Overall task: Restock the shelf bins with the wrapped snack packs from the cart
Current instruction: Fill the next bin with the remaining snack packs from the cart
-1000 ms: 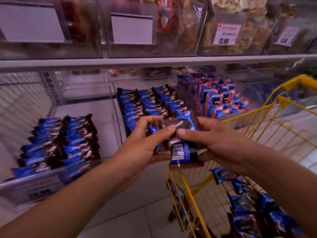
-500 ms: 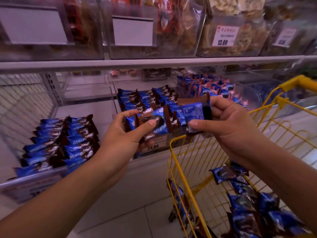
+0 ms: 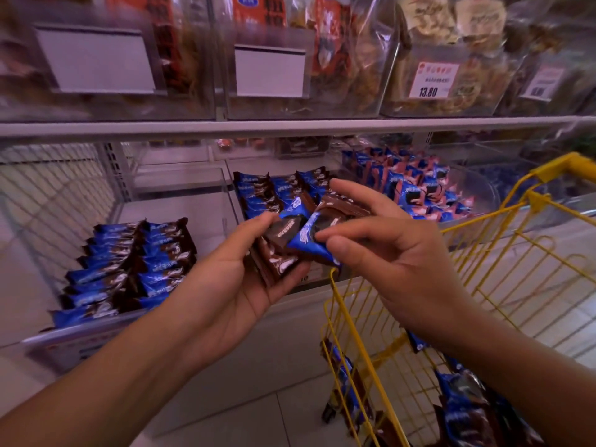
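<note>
Mid-restock. Left hand (image 3: 232,279) grasping small stack of snack packs (image 3: 283,250), right hand (image 3: 396,253) pinching blue pack at stack's right edge, held just near of middle bin (image 3: 277,195). Left bin (image 3: 129,266) well filled, middle bin part filled. Many packs left in yellow cart (image 3: 467,321), near right.

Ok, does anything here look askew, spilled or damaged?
Nothing spilled or torn. The only untidy spot: the snack packs between the left hand and right hand sit fanned at mixed angles, unlike the neat rows in the left bin.
</note>
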The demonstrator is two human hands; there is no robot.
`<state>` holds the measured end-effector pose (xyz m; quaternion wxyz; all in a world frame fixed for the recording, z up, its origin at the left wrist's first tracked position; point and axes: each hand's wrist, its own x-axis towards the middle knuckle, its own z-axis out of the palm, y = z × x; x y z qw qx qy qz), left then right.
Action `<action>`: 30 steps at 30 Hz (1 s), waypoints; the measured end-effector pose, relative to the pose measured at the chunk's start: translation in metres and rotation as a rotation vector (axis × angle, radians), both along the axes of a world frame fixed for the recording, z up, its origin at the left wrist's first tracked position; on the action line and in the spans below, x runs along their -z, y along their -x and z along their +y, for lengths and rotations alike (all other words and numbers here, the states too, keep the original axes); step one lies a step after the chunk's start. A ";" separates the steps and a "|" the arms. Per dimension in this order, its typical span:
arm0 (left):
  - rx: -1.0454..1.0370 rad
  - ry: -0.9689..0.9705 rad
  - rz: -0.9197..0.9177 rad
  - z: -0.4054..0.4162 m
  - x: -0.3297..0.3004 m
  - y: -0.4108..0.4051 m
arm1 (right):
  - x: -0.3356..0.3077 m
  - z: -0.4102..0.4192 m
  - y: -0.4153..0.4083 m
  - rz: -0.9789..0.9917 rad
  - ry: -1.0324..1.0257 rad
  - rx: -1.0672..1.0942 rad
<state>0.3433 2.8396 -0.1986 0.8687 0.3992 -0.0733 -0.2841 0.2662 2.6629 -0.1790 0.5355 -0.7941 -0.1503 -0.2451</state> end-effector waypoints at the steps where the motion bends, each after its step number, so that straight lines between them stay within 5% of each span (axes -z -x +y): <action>1: 0.005 0.006 0.001 0.001 0.001 -0.001 | -0.001 0.003 -0.001 0.024 -0.064 -0.013; 7: 0.027 -0.031 -0.075 0.016 0.000 -0.008 | -0.009 0.005 -0.002 0.223 -0.391 -0.038; 13: -0.223 -0.202 -0.195 0.048 -0.017 -0.033 | -0.005 0.009 -0.011 0.430 -0.591 -0.136; 18: -0.538 -0.664 -0.590 0.114 -0.019 -0.074 | -0.017 0.047 -0.046 0.485 -0.215 -0.255; 23: -0.672 -1.070 -0.717 0.141 0.008 -0.097 | -0.022 0.105 -0.100 0.393 0.288 -0.282; 30: -0.585 -1.268 -0.780 0.148 0.023 -0.124 | 0.002 0.132 -0.145 0.588 0.590 -0.442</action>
